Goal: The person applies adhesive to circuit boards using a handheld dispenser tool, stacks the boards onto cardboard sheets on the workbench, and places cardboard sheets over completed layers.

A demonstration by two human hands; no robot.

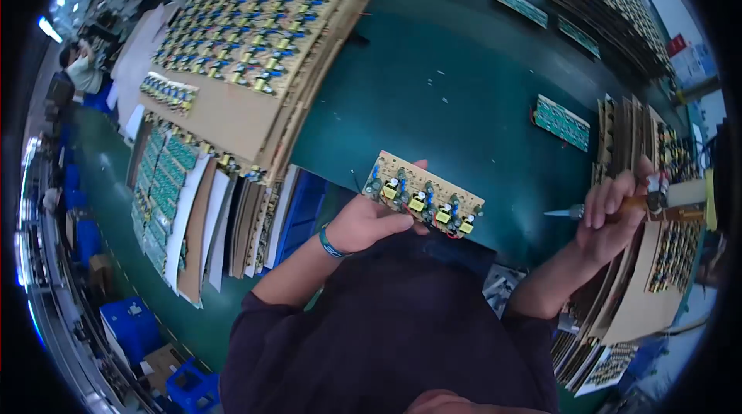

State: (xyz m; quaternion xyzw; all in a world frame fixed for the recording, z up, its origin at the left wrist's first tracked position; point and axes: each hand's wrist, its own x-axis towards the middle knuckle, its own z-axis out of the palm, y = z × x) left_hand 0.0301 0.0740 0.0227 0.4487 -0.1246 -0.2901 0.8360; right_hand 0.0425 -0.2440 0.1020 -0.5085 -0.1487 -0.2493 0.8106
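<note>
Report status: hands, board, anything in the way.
Left hand gripping board, populated face up. Right hand holding tool, apart from board. Nothing visible between tool and board.

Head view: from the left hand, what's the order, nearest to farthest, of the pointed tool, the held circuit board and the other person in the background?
1. Held circuit board: in the left hand itself, touching it.
2. Pointed tool: across on the right, in the right hand.
3. Other person: far off at upper left, beyond the table.
</note>
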